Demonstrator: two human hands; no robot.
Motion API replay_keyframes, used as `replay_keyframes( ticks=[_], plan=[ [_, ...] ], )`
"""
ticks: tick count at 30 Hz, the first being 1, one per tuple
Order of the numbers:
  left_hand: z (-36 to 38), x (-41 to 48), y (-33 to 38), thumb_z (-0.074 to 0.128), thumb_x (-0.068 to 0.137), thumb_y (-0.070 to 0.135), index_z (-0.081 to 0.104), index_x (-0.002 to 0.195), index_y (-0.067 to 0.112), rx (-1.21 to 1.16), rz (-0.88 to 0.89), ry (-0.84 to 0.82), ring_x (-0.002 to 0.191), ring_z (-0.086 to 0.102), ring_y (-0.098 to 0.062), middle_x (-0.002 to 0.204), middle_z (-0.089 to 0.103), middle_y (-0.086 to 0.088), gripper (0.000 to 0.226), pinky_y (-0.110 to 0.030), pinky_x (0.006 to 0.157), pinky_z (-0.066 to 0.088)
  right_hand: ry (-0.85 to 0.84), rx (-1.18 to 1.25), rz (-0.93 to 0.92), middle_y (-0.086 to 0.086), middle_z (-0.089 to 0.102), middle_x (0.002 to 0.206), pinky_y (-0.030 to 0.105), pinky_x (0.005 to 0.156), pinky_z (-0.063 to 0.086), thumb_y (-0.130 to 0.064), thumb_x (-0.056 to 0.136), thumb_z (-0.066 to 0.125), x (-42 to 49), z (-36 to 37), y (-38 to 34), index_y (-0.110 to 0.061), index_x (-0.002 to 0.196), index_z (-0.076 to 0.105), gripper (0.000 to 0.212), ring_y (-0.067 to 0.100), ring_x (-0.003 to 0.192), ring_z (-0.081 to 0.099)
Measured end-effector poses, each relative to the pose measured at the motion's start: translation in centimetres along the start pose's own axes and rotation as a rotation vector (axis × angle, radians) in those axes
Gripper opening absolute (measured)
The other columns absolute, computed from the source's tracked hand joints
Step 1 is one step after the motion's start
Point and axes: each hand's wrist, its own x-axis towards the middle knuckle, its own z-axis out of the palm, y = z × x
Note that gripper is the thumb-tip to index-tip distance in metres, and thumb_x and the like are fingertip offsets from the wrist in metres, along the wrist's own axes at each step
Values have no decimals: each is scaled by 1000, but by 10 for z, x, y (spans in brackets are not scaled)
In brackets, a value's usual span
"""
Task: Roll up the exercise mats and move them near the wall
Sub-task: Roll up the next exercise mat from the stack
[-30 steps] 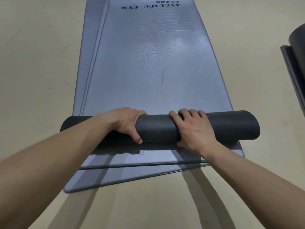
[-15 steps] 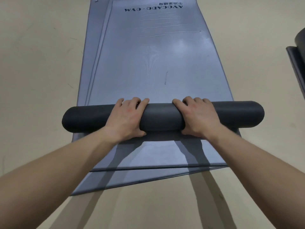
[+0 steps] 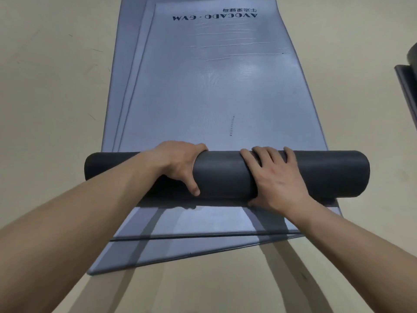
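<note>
A grey-blue exercise mat (image 3: 216, 86) printed "AVOCADO-GYM" lies lengthwise on the floor, its near part wound into a dark roll (image 3: 225, 175) lying crosswise. My left hand (image 3: 180, 163) grips the roll left of its middle, fingers over the far side and thumb on the near face. My right hand (image 3: 275, 177) lies over the roll right of its middle, fingers spread on top, thumb down at the near base. Two more flat mats (image 3: 180, 247) lie stacked beneath, their near edges fanned out at slight angles.
At the right edge of the view lies another dark mat (image 3: 408, 86), partly rolled and cut off by the frame. Beige floor (image 3: 49, 98) surrounds the mats on all sides. My arms cast shadows across the near mat edges.
The roll has moved farther along the mat and grown thicker. My left hand has shifted from lying flat on top to gripping with the thumb on the near face.
</note>
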Motion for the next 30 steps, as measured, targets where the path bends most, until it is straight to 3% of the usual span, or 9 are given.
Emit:
replay_keyframes(
  ticks=[3, 6, 11, 15, 18, 21, 26, 28, 30],
  plan=[
    [31, -8, 3, 78, 48, 82, 26, 153, 29, 172, -2, 275, 128, 45, -25, 145, 42, 1, 129, -45, 110, 40, -146, 70, -25, 2, 48, 142, 52, 108, 38, -77, 50, 80, 25, -10, 12, -31, 153, 24, 126, 28, 125, 52],
    [65, -14, 10, 80, 50, 75, 27, 154, 15, 340, 1, 504, 130, 47, -32, 147, 43, -8, 131, -47, 112, 38, -254, 145, -64, -1, 49, 142, 49, 106, 43, -82, 48, 79, 50, -21, 25, -36, 154, 22, 129, 27, 124, 54],
    [35, 7, -1, 75, 54, 69, 29, 152, 21, 219, 47, 402, 119, 55, -25, 140, 52, 0, 119, -44, 108, 41, 16, -6, -5, 9, 44, 148, 58, 112, 31, -69, 52, 82, 21, 10, 13, -25, 156, 25, 127, 34, 134, 44],
    [59, -1, -3, 79, 57, 67, 31, 152, 18, 341, -87, 590, 124, 51, -32, 140, 50, -7, 117, -51, 108, 37, -105, 90, -3, -1, 54, 137, 45, 100, 42, -63, 57, 76, 45, -15, 22, -37, 150, 29, 107, 27, 118, 57],
    [28, -4, -3, 75, 61, 66, 39, 144, 28, 223, -49, 450, 103, 60, -25, 124, 58, 1, 99, -40, 88, 48, -282, 221, -2, -8, 62, 119, 40, 86, 52, -59, 59, 81, 59, -44, 31, -43, 142, 40, 94, 23, 101, 61],
    [19, -15, 4, 72, 55, 73, 42, 139, 36, 140, -7, 242, 94, 61, -19, 110, 60, 9, 96, -37, 78, 51, -464, 283, 2, -10, 60, 127, 42, 90, 51, -62, 59, 84, 42, -57, 33, -44, 144, 38, 99, 20, 108, 58],
    [-7, -6, 0, 82, 57, 74, 39, 144, 38, 21, 6, -7, 105, 60, -20, 122, 63, 9, 103, -36, 86, 48, -195, 27, 66, 1, 47, 147, 51, 111, 37, -72, 62, 80, 2, -38, 9, -31, 152, 26, 112, 28, 129, 50],
    [-9, -2, 0, 80, 56, 77, 33, 151, 37, 20, 1, 34, 114, 58, -22, 133, 58, 7, 113, -39, 92, 48, -182, 71, 62, -1, 53, 140, 48, 104, 43, -73, 60, 79, 12, -38, 12, -34, 148, 31, 108, 26, 121, 56],
    [10, -8, 4, 73, 55, 84, 27, 154, 32, 137, -25, 265, 119, 57, -25, 143, 49, 3, 121, -43, 100, 47, -253, 166, 47, -4, 58, 131, 43, 94, 49, -75, 57, 79, 32, -48, 24, -38, 147, 34, 107, 24, 111, 61]
  ],
)
